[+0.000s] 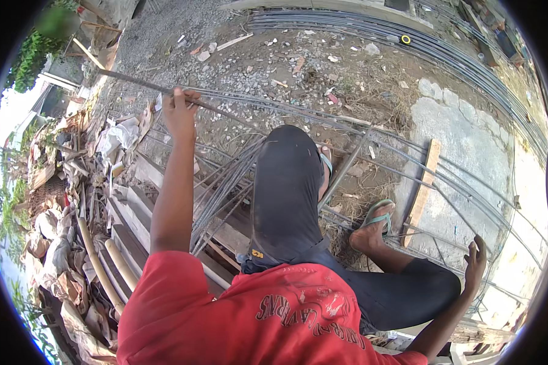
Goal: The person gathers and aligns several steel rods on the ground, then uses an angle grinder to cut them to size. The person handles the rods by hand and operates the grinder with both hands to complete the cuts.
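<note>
Right now my left hand [179, 109] is stretched out ahead of me, fingers clamped around a long thin steel rod [140, 85] that runs from the far left of the ground toward the middle, where it meets the tangle of other rods [231, 182] lying across the dirt. The rod I hold sits raised above that pile, angled down to the right. My right hand [475, 261] is low at the near right, fingers curled loosely and close together beside my knee; it rests near thin rods there, though I cannot tell whether it grips any of them. I sit with one leg in dark trousers [286, 188] pushed forward over the bundle, and my feet in green sandals [377, 216] rest on the rods. A short wooden plank [425, 182] lies on the pale concrete patch [469, 146] to the right. Stacked timber boards [128, 225] and rubble lie along the left edge. More long rods [408, 42] curve along the far edge of the ground.
</note>
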`<state>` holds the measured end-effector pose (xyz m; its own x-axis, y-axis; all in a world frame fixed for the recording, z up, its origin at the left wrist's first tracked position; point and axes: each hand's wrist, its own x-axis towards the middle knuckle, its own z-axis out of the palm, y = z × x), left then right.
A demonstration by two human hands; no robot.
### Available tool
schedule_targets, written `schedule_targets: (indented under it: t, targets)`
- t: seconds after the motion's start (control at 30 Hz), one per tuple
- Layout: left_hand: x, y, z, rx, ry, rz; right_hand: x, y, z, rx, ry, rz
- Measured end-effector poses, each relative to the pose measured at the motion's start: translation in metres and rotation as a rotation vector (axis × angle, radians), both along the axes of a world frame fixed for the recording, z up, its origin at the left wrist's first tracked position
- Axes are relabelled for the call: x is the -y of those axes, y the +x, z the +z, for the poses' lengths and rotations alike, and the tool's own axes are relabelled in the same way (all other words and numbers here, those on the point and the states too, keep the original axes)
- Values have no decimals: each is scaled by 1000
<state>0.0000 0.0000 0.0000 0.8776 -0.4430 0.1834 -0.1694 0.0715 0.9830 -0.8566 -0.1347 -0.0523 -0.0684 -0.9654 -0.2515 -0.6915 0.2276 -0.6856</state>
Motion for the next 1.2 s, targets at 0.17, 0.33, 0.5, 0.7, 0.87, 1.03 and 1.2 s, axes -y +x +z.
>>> schedule_targets:
  t: [0.17, 0.33, 0.5, 0.7, 0.87, 1.03, 1.2]
  targets:
    - [-135, 41, -60, -296, -170, 359, 11, 48, -18, -21, 50, 51]
    - [-307, 35, -206, -752, -57, 573, 77, 101, 5, 44, 31, 121]
    - [-352, 46, -220, -1143, 345, 569, 140, 125, -82, -140, 143, 203]
    - [-357, 39, -185, -1272, 796, 260, 117, 190, -282, 375, 359, -458]
    - [-138, -18, -126, -538, 704, 71, 78, 238, -418, 432, 355, -412]
    - [10, -59, 19, 128, 526, -235, 112, 385, -380, 951, 503, -781]
    - [134, -180, -5, 284, 436, -796, 137, 325, -380, 1181, -82, -1276]
